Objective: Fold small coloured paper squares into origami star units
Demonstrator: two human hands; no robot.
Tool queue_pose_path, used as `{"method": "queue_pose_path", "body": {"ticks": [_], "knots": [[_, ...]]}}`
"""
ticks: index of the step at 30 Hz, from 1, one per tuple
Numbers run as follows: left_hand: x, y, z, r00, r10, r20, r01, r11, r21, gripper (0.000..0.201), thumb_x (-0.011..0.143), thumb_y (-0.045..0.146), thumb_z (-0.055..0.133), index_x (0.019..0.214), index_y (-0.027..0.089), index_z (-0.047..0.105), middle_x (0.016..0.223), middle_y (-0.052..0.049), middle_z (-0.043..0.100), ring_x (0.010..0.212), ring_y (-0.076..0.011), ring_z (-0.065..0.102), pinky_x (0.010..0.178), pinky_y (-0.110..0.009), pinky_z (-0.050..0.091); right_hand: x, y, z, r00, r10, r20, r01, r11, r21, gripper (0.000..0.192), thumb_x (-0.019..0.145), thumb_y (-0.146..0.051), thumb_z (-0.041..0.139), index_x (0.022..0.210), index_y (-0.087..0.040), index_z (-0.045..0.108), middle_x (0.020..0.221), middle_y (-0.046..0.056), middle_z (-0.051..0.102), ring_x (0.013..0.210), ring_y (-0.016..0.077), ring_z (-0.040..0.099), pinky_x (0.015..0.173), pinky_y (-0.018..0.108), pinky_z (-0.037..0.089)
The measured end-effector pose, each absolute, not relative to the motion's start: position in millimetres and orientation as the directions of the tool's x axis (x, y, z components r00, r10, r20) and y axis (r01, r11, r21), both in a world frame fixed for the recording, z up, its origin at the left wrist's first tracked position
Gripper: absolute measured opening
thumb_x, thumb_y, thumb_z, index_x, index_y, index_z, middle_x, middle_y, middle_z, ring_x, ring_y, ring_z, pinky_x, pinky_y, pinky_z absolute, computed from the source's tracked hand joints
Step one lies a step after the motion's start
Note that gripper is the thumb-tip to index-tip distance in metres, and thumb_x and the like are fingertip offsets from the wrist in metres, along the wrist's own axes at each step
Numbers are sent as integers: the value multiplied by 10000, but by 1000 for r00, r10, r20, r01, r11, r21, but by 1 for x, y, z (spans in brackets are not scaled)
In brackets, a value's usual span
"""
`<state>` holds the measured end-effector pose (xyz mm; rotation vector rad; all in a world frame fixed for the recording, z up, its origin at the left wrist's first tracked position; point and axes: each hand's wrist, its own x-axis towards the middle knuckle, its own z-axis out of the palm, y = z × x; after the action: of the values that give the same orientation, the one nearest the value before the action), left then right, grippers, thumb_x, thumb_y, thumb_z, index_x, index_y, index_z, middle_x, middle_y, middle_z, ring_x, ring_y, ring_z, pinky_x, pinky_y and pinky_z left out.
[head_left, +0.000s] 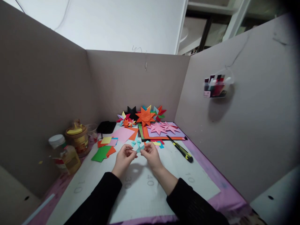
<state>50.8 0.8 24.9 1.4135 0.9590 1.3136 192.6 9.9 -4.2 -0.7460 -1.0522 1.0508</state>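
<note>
Both hands, left hand (123, 157) and right hand (151, 154), pinched one light-blue folded paper piece (139, 149) between them above the bench (201, 181); two pink stars (161, 127) behind.

**Soft overhead light, wide-angle warp at the edges**

Even, diffuse light is falling from above, and the white mat (150, 190) on the surface is reflecting it brightly without harsh glare. The hands are casting a faint grey shadow (134, 171) onto the mat just below them. A rounder, darker shadow (217, 112) is spreading under the clear holder (217, 86) on the right partition. The cardboard walls (42, 103) are looking muted and flat. Straight edges are bowing outward toward the frame borders, and the right corners are darkening into vignette (294, 37). Fine detail is softening slightly throughout; the small paper pieces are appearing a little smeared.
</note>
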Motion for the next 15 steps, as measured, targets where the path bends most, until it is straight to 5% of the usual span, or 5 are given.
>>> {"method": "queue_pose_path", "body": {"ticks": [6,15], "knots": [[47,11,12,177,939,295,86,-313,946,315,698,274,645,950,173,484,688,17,593,678,-132,595,590,-217,442,193,9,-6,81,934,349,-222,358,-907,266,698,-200,625,819,-221,390,580,-91,473,532,97,519,572,240,433],[43,13,8,230,919,321,176,-364,915,283,716,287,633,931,182,482,627,42,557,583,-108,536,551,-208,394,191,7,-7,-3,930,368,-89,366,-926,292,694,-171,591,905,-220,395,587,-93,411,516,88,444,517,211,345]]}}
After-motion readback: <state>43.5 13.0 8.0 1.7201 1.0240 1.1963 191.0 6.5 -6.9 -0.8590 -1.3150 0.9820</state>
